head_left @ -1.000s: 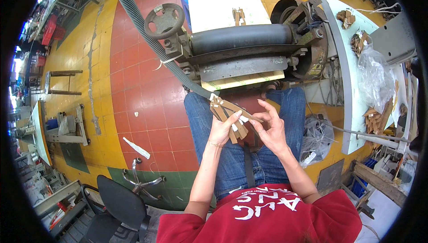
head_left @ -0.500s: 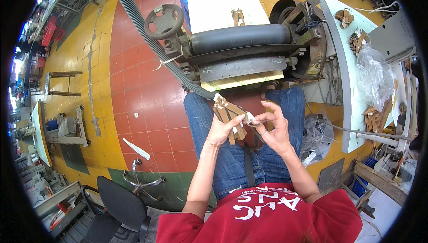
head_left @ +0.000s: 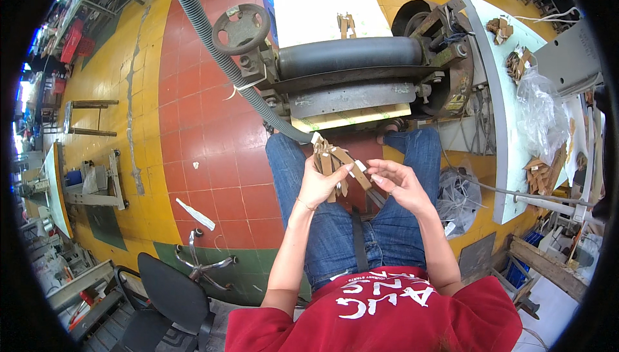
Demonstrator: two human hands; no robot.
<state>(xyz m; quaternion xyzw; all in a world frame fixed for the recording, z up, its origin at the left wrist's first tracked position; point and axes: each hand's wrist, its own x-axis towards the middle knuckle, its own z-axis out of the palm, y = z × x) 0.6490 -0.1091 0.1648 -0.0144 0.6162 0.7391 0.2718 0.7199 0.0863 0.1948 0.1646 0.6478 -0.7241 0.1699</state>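
A fanned bundle of flat brown strips (head_left: 329, 168) with small white patches is gripped in my left hand (head_left: 316, 185), its thumb laid across the front. One longer strip (head_left: 351, 170) slants to the right out of the bundle, with a white patch (head_left: 360, 165) near its edge. Beside that patch is my right hand (head_left: 400, 185), fingers bent and slightly apart, with nothing visible between them. The bundle is above my lap, next to the white-tipped end of a grey corrugated hose (head_left: 284, 126).
Ahead stands a machine with a black roller (head_left: 351, 55), a handwheel (head_left: 240, 29) and a metal plate (head_left: 351, 99). More brown strips (head_left: 347, 26) lie on its white board (head_left: 309, 13). A pale table (head_left: 509, 152) at right bears strip piles and a plastic bag (head_left: 541, 116).
My right hand has come away from the strip and its white piece, shifting slightly right with its fingers loosened. The bundle in my left hand has turned and fanned differently.
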